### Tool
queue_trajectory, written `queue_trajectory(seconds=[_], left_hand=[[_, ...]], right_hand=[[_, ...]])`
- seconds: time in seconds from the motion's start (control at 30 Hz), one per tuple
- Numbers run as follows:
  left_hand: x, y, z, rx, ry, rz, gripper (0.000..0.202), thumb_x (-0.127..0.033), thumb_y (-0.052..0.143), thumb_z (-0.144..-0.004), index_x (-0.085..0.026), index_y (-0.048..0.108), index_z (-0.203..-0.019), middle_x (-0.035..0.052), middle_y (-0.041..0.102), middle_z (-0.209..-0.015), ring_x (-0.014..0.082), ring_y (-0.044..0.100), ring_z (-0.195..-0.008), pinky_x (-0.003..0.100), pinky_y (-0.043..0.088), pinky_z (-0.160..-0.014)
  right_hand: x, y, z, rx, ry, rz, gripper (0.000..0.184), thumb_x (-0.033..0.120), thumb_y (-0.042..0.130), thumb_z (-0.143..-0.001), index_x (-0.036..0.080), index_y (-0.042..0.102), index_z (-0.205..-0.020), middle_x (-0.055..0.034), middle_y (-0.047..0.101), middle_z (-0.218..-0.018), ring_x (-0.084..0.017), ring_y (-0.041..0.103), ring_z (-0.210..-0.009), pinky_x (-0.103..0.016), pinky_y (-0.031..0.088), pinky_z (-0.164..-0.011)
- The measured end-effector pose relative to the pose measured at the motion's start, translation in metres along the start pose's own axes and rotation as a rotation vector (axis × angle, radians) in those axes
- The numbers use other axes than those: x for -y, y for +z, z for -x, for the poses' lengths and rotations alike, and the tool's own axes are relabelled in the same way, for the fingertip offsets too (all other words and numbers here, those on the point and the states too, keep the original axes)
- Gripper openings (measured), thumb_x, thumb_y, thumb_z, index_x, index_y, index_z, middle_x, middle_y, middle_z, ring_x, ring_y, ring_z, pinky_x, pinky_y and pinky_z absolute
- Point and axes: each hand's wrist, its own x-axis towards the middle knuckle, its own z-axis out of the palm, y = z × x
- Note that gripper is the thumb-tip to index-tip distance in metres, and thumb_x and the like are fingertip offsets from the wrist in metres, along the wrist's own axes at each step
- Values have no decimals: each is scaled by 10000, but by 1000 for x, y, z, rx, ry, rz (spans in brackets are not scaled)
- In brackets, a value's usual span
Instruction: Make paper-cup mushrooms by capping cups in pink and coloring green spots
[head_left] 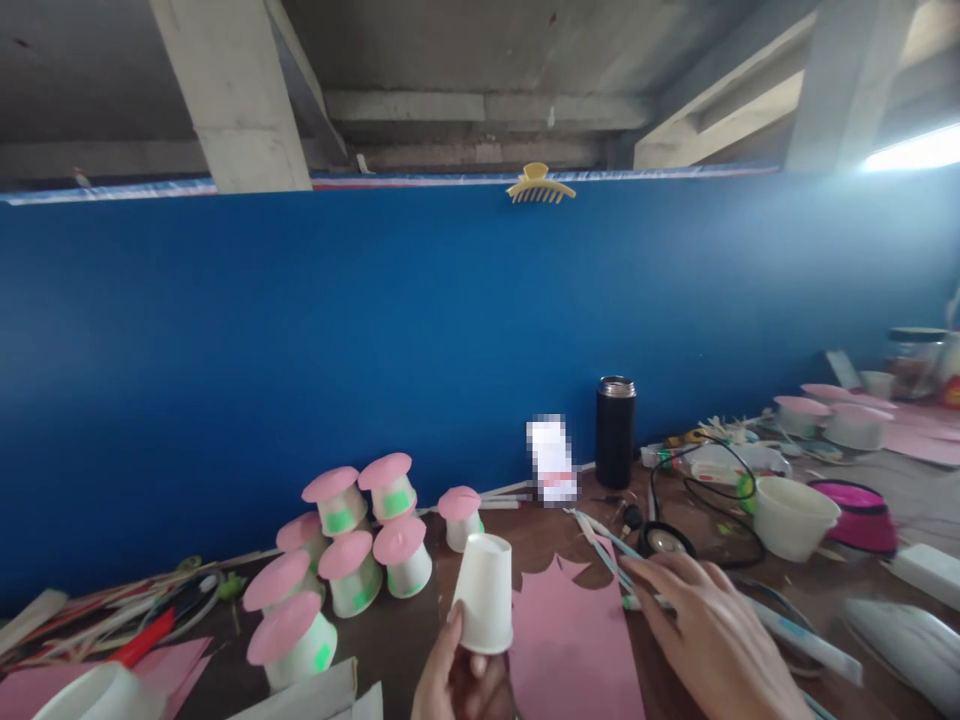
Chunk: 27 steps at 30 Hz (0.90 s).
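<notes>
My left hand [459, 678] sits at the bottom centre and grips a white paper cup [484, 592], held upside down with its base up. My right hand [701, 622] reaches forward over the brown table [420, 620], fingers closed around a thin pen-like stick with a green end [637, 602]. A pink paper sheet [574, 640] with a cut jagged edge lies between both hands. To the left stands a cluster of finished cups with pink round tops and green marks [352, 560].
A blue partition [375, 330] backs the table, with a yellow hair claw [540, 185] clipped on top. A black flask [615, 432], white bowl [791, 515], magenta bowl [855, 512], black cable, sticks and paper strips [112, 610] crowd the surface.
</notes>
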Motion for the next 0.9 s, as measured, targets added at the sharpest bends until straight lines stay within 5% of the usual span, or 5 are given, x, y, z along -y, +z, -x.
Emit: queue_trajectory(seconds=[0.13,0.37,0.73,0.9], left_hand=[[-1,-1,-1,-48,-7,-7,533,-630,687,-620,-172,450,-484,-90,257,-363,27,219,-299,196,164,-372],[0,-2,-6,-92,-35,-39,480,-590,752,-563,-155,568,-648,-90,304,-396,44,267,-327,208,119,-392],[6,1,-7,-229,43,34,442,-518,748,-610,-180,465,-572,-60,400,-405,57,347,-321,212,125,-403],[7,3,-7,-263,60,13,402,-510,713,-657,-180,486,-615,-51,418,-418,56,340,-332,210,146,-394]], right_hand=[[-22,16,2,66,-22,167,442,173,482,-772,376,648,-1128,-24,671,-1049,-250,604,-866,-369,462,-686],[-21,28,7,33,-43,195,405,115,492,-689,281,718,-981,-55,680,-1052,-260,599,-891,-393,455,-740],[-34,35,7,7,-64,129,288,208,522,-722,358,718,-872,-12,690,-1013,-251,622,-888,-372,458,-683],[-38,36,4,-107,-69,112,239,309,535,-747,377,700,-907,-1,677,-1068,-277,613,-893,-402,442,-691]])
